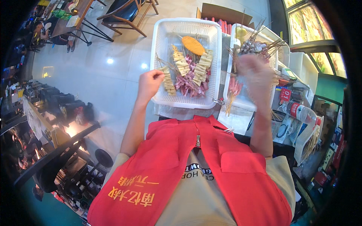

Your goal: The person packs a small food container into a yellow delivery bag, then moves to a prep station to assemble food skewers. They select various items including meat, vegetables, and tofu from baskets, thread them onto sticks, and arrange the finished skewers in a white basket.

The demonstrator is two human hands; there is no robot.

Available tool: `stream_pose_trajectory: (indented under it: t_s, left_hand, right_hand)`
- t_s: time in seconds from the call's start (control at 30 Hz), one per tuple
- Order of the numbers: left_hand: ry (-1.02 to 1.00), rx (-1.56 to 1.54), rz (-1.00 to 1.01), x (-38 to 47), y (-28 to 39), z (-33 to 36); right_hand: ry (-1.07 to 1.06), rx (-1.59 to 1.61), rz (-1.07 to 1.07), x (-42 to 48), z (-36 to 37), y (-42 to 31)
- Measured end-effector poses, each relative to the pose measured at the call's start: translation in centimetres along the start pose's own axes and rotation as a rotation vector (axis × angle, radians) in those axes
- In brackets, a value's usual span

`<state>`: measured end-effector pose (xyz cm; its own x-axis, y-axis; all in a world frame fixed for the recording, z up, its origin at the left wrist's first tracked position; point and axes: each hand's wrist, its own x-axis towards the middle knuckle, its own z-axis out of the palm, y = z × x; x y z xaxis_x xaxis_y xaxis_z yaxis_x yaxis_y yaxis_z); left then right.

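Note:
At the left rim of a white perforated plastic basket (185, 104), my left hand (151, 82) has its thumb and fingers pinched together beside skewered folded tofu strips (168, 84); whether it grips a stick is too small to tell. The basket also holds more tofu skewers (203, 67), skewers of pink meat (188, 84) and an orange oval patty (193, 45). My right hand (253, 67), blurred, is over a second white basket (249, 104). What its fingers hold cannot be told. Around it are greyish skewers (253, 46), yellow balls (240, 32) and pink meat skewers (234, 86).
A cardboard box (226, 14) with red packages stands behind the baskets. To the right are a plastic bottle (302, 113), a red number tag (285, 94) and a white basket of sticks (301, 149). A wooden chair (127, 14) and a seated person (53, 34) are at the upper left.

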<state>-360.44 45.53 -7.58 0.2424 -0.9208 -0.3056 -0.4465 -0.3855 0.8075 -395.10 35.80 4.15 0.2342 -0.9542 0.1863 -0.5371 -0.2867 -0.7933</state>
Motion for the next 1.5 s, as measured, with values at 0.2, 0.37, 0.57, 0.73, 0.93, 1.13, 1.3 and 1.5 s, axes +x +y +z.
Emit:
stream_pose_trajectory:
  t_s: [0.2, 0.37, 0.57, 0.73, 0.93, 1.13, 1.3, 1.5]
  left_hand:
    - [0.050, 0.382, 0.408, 1.7, -1.0, 2.9]
    - [-0.087, 0.544, 0.658, 3.3, -1.1, 2.2]
    - [-0.094, 0.895, 0.991, 5.1, -1.0, 0.5]
    - [-0.147, 1.085, 1.124, 6.7, -1.0, -0.7]
    - [-0.209, 1.127, 1.190, 7.7, -0.4, -0.4]
    - [-0.186, 1.034, 1.245, 8.0, -1.1, -0.7]
    - [-0.224, 1.025, 1.280, 8.0, -1.1, -1.1]
    - [-0.331, 1.032, 1.267, 8.1, -0.5, -1.4]
  right_hand:
    - [-0.518, -0.503, 0.174, -2.9, 17.8, -0.8]
    - [-0.355, -0.539, 0.237, -3.5, 21.4, 2.7]
    - [-0.213, -0.384, 0.380, -4.7, 17.2, 2.6]
    - [-0.050, -0.385, 0.513, -8.1, 18.7, 2.9]
    - [-0.073, -0.511, 0.644, -8.4, 22.2, 3.9]
    - [-0.117, -0.525, 0.589, -8.2, 19.7, 2.8]
    - [0.003, -0.591, 0.623, -8.6, 18.5, 1.8]
    - [-0.093, -0.579, 0.625, -8.1, 20.4, 2.8]
